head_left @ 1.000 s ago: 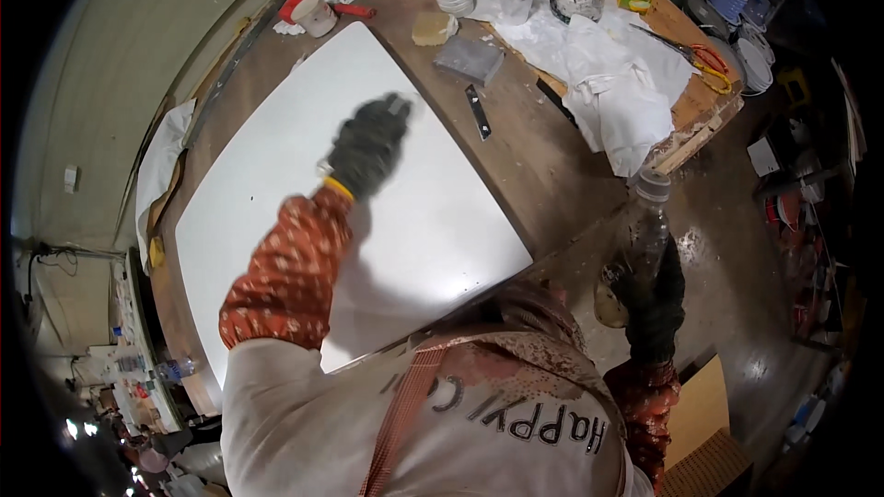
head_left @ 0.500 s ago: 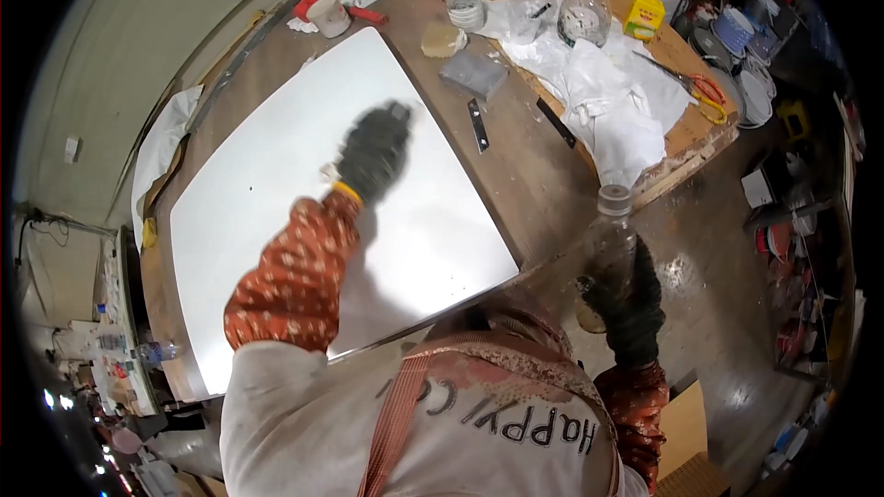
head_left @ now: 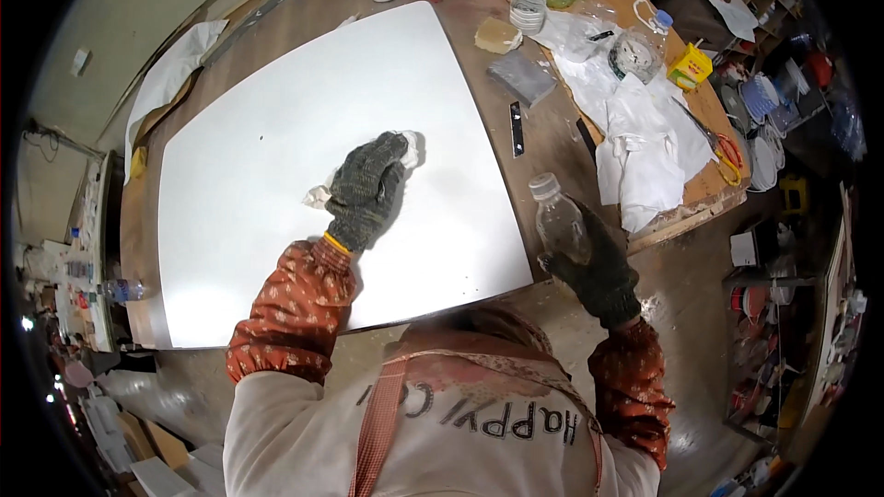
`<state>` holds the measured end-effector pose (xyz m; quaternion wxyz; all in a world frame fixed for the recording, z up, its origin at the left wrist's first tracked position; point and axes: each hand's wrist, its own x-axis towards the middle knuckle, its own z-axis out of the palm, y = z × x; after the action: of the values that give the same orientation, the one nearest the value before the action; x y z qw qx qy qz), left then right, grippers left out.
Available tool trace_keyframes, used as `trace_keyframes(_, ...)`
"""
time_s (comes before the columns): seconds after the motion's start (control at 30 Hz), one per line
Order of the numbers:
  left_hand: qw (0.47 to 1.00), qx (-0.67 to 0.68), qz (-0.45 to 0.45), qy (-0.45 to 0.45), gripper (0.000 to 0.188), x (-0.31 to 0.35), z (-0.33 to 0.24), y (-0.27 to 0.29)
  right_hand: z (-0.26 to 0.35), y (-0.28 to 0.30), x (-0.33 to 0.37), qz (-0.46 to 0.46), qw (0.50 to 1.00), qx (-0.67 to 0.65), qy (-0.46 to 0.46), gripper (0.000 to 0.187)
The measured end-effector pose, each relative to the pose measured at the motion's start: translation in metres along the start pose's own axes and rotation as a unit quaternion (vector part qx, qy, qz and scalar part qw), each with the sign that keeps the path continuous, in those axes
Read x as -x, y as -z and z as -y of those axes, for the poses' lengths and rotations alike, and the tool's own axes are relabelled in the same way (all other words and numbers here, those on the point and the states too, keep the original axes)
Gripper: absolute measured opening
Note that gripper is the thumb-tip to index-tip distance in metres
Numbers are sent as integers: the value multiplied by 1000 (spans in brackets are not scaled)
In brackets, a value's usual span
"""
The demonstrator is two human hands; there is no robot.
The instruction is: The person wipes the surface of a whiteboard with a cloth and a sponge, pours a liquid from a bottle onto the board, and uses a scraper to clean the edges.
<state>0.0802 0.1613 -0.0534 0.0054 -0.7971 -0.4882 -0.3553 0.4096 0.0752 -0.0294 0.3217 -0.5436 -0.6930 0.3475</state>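
Evidently a wiping step. Left hand (head_left: 366, 186) lies over a bunched cloth (head_left: 411, 147) mid-panel (head_left: 249, 239), fingers together; grip underneath: cannot tell. Right hand (head_left: 603, 267) wrapped around the bottle (head_left: 560, 228), beside the panel's near right corner. Advised: flatten cloth under palm, overlap strokes, bottle upright, include dark speck (head_left: 261, 138).

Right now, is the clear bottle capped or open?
Capped: a pale cap sits on the neck of the clear bottle held in the right hand.
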Motion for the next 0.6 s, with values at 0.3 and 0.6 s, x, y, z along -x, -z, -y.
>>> trace_keyframes(0.3, 936, 328, -48, 121, 31, 15, -6, 2, -2, 1, -55, 76, 985, 61, 142, 67)
trace_keyframes(0.6, 959, 267, -20, 92, 35, 17, -11, 14, -4, 13, -61, 131, 968, 202, 76, 54)
